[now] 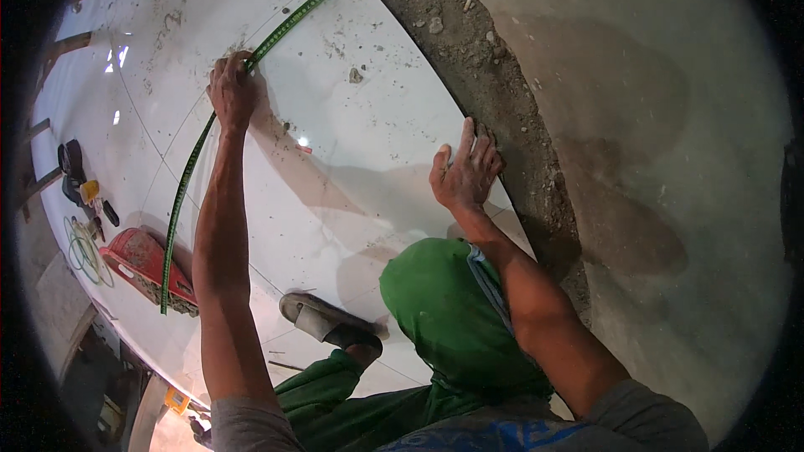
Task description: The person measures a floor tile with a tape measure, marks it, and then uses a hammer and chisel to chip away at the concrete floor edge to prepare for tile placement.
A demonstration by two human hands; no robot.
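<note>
My left hand (230, 92) is closed on a long green measuring tape (306, 8), which runs from the top of the view, through my fingers, and curves down on the left. My right hand (465, 163) rests with fingers apart at the edge of the large white floor tiles (368, 109), nothing visible in its grip. Along that edge runs a strip of rough, crumbly dirt and mortar (515, 84). Small bits of grit lie on the tiles. My green-clad knee is bent below my right hand.
A red plastic container (138, 255), a coiled pale hose (81, 243) and dark tools with a yellow piece (90, 192) lie at the left. My sandaled foot (327, 318) is on the tiles. Bare grey concrete (687, 117) spans the right side.
</note>
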